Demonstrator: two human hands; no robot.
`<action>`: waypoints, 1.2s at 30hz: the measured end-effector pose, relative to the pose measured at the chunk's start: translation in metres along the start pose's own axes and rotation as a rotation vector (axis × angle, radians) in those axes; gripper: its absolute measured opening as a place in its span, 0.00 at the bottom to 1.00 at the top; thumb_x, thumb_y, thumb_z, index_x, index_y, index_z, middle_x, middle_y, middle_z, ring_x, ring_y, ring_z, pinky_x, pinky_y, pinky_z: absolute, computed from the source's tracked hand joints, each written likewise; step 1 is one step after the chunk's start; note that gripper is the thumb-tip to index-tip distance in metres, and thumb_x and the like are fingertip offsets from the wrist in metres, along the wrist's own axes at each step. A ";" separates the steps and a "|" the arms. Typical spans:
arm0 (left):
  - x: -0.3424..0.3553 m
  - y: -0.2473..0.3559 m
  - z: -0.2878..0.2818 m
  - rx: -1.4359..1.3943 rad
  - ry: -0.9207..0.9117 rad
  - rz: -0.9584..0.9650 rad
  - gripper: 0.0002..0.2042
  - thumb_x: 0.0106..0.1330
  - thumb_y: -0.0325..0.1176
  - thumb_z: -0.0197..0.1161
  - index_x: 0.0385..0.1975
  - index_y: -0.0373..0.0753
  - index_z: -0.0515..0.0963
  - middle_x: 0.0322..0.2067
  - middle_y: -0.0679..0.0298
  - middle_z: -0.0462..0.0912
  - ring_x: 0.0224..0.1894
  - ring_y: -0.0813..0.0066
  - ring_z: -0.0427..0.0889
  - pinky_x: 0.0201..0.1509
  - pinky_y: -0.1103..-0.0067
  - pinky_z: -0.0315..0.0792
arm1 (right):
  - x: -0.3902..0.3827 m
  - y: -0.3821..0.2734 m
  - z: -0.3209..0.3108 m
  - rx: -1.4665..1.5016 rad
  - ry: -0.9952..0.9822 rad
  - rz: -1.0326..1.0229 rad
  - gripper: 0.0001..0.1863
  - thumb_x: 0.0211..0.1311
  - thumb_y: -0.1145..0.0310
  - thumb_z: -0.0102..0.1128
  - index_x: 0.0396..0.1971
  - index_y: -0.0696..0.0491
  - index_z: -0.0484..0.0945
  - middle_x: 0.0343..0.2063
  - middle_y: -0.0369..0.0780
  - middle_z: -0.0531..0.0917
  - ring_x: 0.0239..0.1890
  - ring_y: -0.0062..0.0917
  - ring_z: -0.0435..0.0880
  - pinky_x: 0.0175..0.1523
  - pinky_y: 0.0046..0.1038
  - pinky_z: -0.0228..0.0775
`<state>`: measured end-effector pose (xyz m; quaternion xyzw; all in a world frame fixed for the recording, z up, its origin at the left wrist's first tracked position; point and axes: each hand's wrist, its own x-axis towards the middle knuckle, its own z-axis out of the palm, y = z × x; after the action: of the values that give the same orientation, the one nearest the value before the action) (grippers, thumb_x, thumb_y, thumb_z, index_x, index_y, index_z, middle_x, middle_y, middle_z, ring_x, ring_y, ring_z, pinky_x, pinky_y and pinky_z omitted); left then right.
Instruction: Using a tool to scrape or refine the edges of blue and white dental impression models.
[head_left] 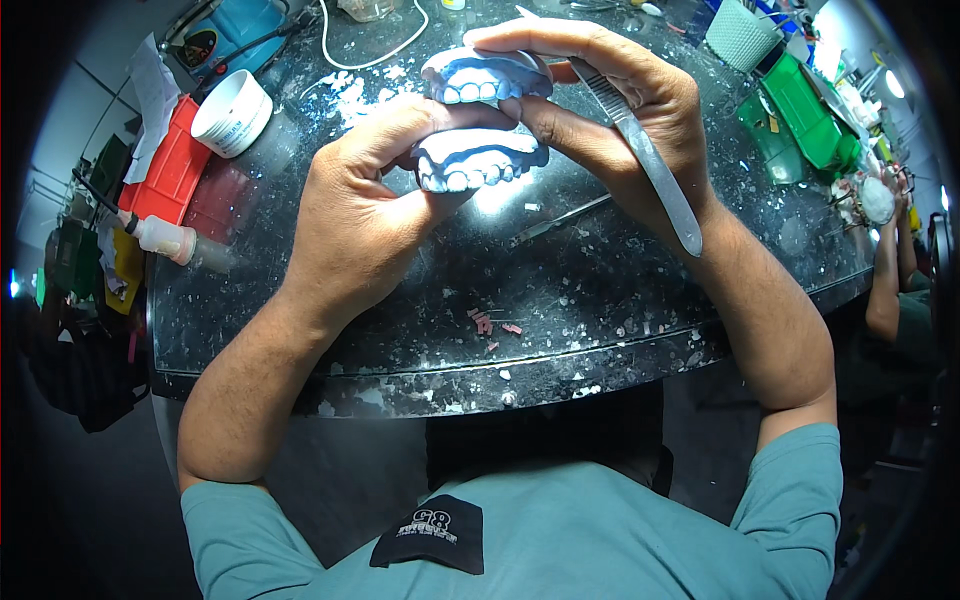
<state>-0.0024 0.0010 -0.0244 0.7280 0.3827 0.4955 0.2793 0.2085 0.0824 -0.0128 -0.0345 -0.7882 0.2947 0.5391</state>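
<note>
Dark speckled worktop (560,300), pink wax scraps (490,325) near its front edge. Above it, left hand (365,210) curled tight around the lower denture model (478,165), thumb pressed over its top. Right hand (610,110) pinches the upper denture model (485,78) just above the lower one, teeth rows facing the person; a flat metal spatula (645,150) lies tucked along the right palm. Farther back: white round jar (232,112), red tray (170,165), green bins (800,115).

The table (600,290) is glossy dark speckled stone, the long tool (650,160) matt grey metal, the denture models (480,160) smooth blue wax with glossy white teeth, the tub (232,112) white plastic.
</note>
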 end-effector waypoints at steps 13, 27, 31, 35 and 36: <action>0.000 0.004 0.001 -0.121 -0.025 -0.045 0.18 0.65 0.37 0.70 0.51 0.33 0.81 0.45 0.59 0.86 0.48 0.73 0.85 0.54 0.77 0.78 | 0.001 -0.004 0.001 -0.007 0.029 0.016 0.19 0.58 0.78 0.69 0.51 0.58 0.82 0.46 0.43 0.87 0.50 0.27 0.86 0.58 0.28 0.79; 0.000 0.001 0.003 -0.113 -0.019 -0.048 0.27 0.64 0.53 0.68 0.52 0.34 0.81 0.46 0.59 0.86 0.49 0.71 0.84 0.54 0.75 0.78 | 0.001 -0.004 -0.001 0.002 0.009 0.029 0.20 0.58 0.78 0.69 0.51 0.59 0.82 0.47 0.44 0.87 0.50 0.27 0.86 0.59 0.29 0.80; 0.000 0.000 0.002 -0.099 -0.014 -0.043 0.27 0.65 0.52 0.68 0.52 0.34 0.81 0.45 0.59 0.86 0.49 0.72 0.85 0.53 0.75 0.79 | 0.001 -0.005 -0.001 -0.025 0.003 0.017 0.19 0.58 0.78 0.69 0.52 0.58 0.82 0.47 0.44 0.87 0.50 0.27 0.86 0.59 0.29 0.79; 0.001 0.004 -0.003 -0.108 -0.094 -0.097 0.27 0.66 0.46 0.69 0.55 0.30 0.77 0.49 0.58 0.83 0.53 0.71 0.83 0.59 0.75 0.78 | 0.003 -0.005 -0.001 -0.019 0.005 0.015 0.19 0.59 0.78 0.69 0.51 0.58 0.82 0.47 0.44 0.87 0.51 0.28 0.86 0.59 0.29 0.79; 0.000 0.003 -0.003 -0.104 -0.102 -0.087 0.27 0.66 0.47 0.68 0.56 0.30 0.77 0.49 0.58 0.83 0.53 0.72 0.83 0.59 0.75 0.78 | 0.003 -0.005 -0.001 -0.001 0.010 0.010 0.19 0.59 0.78 0.69 0.51 0.58 0.82 0.47 0.44 0.87 0.51 0.28 0.86 0.59 0.29 0.79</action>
<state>-0.0038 -0.0004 -0.0205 0.7194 0.3732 0.4643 0.3572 0.2092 0.0798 -0.0073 -0.0399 -0.7854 0.2968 0.5417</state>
